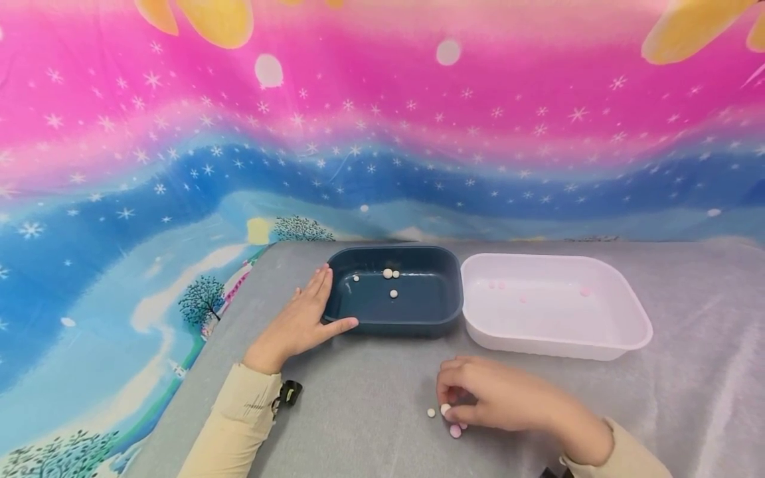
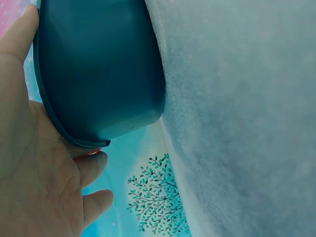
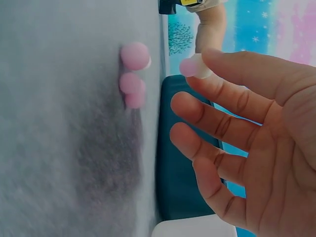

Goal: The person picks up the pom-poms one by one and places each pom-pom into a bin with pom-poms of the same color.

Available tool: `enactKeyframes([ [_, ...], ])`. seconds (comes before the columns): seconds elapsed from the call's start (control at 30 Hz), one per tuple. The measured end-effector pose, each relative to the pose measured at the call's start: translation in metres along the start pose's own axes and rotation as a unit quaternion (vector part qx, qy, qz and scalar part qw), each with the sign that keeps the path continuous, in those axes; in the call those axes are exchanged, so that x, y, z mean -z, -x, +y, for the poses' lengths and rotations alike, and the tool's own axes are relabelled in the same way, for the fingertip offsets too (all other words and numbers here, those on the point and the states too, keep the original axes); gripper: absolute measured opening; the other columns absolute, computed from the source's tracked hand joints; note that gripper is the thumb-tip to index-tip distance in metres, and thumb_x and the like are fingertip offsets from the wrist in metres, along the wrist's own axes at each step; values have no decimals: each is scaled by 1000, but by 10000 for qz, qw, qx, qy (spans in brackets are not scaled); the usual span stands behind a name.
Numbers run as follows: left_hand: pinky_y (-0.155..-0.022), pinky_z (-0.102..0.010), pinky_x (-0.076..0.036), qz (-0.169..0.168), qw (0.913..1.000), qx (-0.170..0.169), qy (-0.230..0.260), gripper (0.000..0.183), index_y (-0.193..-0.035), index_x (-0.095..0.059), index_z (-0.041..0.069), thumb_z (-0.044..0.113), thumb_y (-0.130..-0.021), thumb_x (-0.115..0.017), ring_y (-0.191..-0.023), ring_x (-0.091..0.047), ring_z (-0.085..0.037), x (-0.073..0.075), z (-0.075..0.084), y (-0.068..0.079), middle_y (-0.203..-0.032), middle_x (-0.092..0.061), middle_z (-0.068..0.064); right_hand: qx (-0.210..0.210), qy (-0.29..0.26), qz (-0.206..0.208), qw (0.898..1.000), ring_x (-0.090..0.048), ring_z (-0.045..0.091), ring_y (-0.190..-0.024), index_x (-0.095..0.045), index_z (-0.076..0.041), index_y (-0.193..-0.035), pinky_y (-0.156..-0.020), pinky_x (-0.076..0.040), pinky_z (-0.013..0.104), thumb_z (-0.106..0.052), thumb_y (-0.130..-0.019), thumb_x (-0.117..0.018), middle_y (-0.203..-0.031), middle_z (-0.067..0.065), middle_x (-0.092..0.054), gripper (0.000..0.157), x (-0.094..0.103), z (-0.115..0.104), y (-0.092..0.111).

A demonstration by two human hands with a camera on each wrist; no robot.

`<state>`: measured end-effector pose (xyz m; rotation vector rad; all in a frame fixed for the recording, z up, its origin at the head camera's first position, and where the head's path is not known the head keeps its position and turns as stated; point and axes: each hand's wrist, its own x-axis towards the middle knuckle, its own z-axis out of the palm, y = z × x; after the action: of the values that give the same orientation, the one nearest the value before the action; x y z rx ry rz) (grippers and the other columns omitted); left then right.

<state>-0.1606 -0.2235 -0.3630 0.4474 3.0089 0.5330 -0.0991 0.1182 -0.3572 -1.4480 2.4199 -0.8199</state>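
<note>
My left hand rests on the left end of a dark blue tray, fingers straight along its side and thumb over the front rim. Several small white balls lie inside that tray. Above the grey cloth, my right hand pinches a white ball between thumb and index finger. A small pink ball shows right against it at the fingertips. Close under this hand lie several pink balls, partly hidden in the head view, and one small white ball stands to their left.
A white tray stands at the right, up against the dark blue one, with several pink balls inside. Grey cloth covers the table. Behind hangs a colourful printed backdrop.
</note>
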Motion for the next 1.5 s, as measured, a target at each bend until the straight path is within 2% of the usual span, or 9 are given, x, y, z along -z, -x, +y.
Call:
enactKeyframes([
  [0.2,-122,-60,-15,40,10000,-31,8,113,-159,-4,6,79,-85,-49,-156,-3,-26,0,0,0,-168,0,-10,120,-7,28,9999,-48,-5,-81,-61,-26,-85,-72,-43,13,-19,-92,-70,-83,-17,-53,14,1,1,0],
  [0.43,-122,-61,-14,20,10000,-15,42,114,-160,-3,6,80,-85,-48,-156,-2,-25,0,-1,-1,-168,3,-8,-286,-370,-82,9989,-49,-4,-80,-63,-26,-88,-71,-47,17,-10,-88,-72,-81,-20,-53,18,3,2,-1],
  [0.7,-121,-62,-15,99,9999,-56,-41,113,-159,-4,5,78,-86,-50,-156,-5,-29,0,-3,-3,-168,0,-12,-263,-637,7,9976,-50,-5,-80,-63,-24,-91,-71,-50,19,-7,-88,-71,-83,-18,-55,19,6,3,-1],
  [1.23,-122,-59,-16,74,10000,-24,-48,115,-160,-4,7,81,-84,-48,-156,-4,-26,-2,-1,-1,-168,1,-8,-316,-664,264,9969,-53,-5,-84,-64,-27,-93,-73,-51,21,-15,-91,-71,-88,-19,-58,14,14,1,7],
  [1.5,-123,-58,-15,90,10000,-28,-24,115,-159,-4,6,81,-84,-48,-156,-3,-25,-1,-2,0,-168,2,-8,-309,-619,350,9970,-54,-5,-83,-66,-26,-94,-72,-52,23,-17,-93,-69,-88,-19,-61,9,22,1,1],
])
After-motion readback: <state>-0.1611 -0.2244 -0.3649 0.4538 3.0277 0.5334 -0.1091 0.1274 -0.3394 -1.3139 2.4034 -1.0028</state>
